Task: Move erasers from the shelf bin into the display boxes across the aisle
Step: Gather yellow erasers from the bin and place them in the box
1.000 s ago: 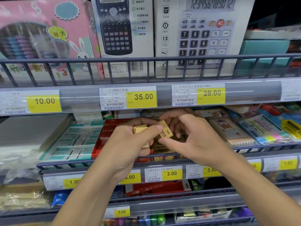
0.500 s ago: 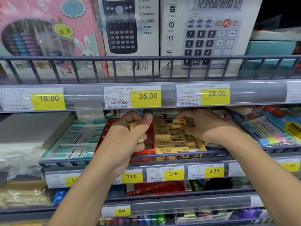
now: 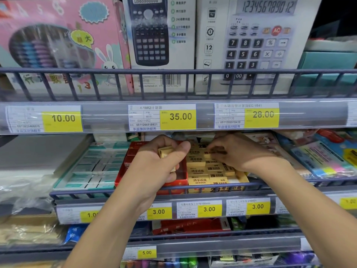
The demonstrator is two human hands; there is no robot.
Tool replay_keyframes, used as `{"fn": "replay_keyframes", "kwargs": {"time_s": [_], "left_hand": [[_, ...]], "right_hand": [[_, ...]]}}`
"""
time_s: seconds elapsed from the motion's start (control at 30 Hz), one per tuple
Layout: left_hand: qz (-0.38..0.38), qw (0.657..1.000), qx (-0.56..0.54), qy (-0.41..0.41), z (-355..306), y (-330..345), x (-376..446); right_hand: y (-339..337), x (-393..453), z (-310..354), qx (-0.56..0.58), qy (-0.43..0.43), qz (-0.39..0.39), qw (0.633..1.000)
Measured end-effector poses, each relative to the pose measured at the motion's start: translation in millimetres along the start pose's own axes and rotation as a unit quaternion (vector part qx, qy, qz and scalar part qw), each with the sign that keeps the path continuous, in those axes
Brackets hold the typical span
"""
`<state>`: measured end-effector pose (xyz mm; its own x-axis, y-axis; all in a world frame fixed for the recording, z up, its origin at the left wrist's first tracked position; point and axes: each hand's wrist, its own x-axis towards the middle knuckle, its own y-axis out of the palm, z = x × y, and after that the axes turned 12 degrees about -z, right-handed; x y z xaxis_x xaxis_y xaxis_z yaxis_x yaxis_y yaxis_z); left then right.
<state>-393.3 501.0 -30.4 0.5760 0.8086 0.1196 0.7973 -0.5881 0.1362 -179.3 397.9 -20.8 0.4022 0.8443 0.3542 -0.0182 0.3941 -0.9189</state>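
Several yellow erasers (image 3: 204, 171) with black print lie packed in a yellow bin (image 3: 218, 188) on the middle shelf. My left hand (image 3: 164, 163) hovers over the red box (image 3: 133, 157) left of the bin and grips a small stack of yellow erasers (image 3: 165, 151) in curled fingers. My right hand (image 3: 237, 151) reaches into the back of the bin, its fingertips pinching an eraser (image 3: 209, 151) there. The display boxes across the aisle are out of sight.
A wire rail (image 3: 173, 190) fronts the eraser shelf. Green-and-white packs (image 3: 92, 169) lie to the left, colourful packets (image 3: 324, 161) to the right. Calculator boxes (image 3: 160, 39) and a pink box (image 3: 58, 45) stand on the shelf above, whose price strip (image 3: 179, 117) overhangs the bin.
My right hand has moved from beside my left hand back into the rear of the bin and pinches another eraser. My left hand has risen slightly, still holding its stack.
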Motion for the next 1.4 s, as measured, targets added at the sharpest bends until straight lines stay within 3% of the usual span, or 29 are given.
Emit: {"fn": "replay_keyframes", "kwargs": {"time_s": [0.07,0.13,0.23,0.53,0.63,0.8,0.93,1.07,1.23,1.3,1.4], "left_hand": [[-0.002,1.000,0.004,0.002,0.5,0.9,0.2],[0.000,1.000,-0.002,0.003,0.4,2.5,-0.2],[0.012,1.000,0.000,0.007,1.7,3.8,-1.1],[0.087,0.995,0.054,0.003,1.7,0.3,-9.3],[0.113,0.993,0.040,0.004,-1.6,-3.6,-11.1],[0.133,0.989,0.069,0.022,-4.2,-9.8,-16.1],[0.091,0.995,0.048,0.011,-0.5,-20.8,-14.7],[0.096,0.994,0.043,0.031,0.2,-25.0,-15.0],[0.083,0.994,0.061,0.044,-0.9,-23.9,-14.7],[0.085,0.995,0.049,0.024,-2.3,-23.9,-15.5],[0.103,0.993,0.052,0.012,-4.5,-23.8,-17.5]], "right_hand": [[-5.6,-9.3,8.4,0.032,0.019,-0.040,0.998],[-8.2,-24.3,24.1,0.175,0.018,-0.088,0.980],[-8.7,-48.1,56.8,0.321,-0.050,-0.095,0.941],[0.9,-50.6,72.5,0.363,-0.103,-0.106,0.920],[7.1,-53.5,72.0,0.306,-0.117,-0.170,0.929],[12.2,-57.2,73.2,0.301,-0.110,-0.271,0.908],[11.5,-56.8,70.8,0.425,-0.071,-0.214,0.877],[12.6,-57.9,72.4,0.560,-0.028,-0.146,0.815],[10.0,-58.7,68.9,0.631,-0.024,-0.112,0.767],[9.0,-59.3,66.8,0.632,-0.033,-0.121,0.765],[9.0,-60.2,65.8,0.596,-0.064,-0.138,0.788]]}}
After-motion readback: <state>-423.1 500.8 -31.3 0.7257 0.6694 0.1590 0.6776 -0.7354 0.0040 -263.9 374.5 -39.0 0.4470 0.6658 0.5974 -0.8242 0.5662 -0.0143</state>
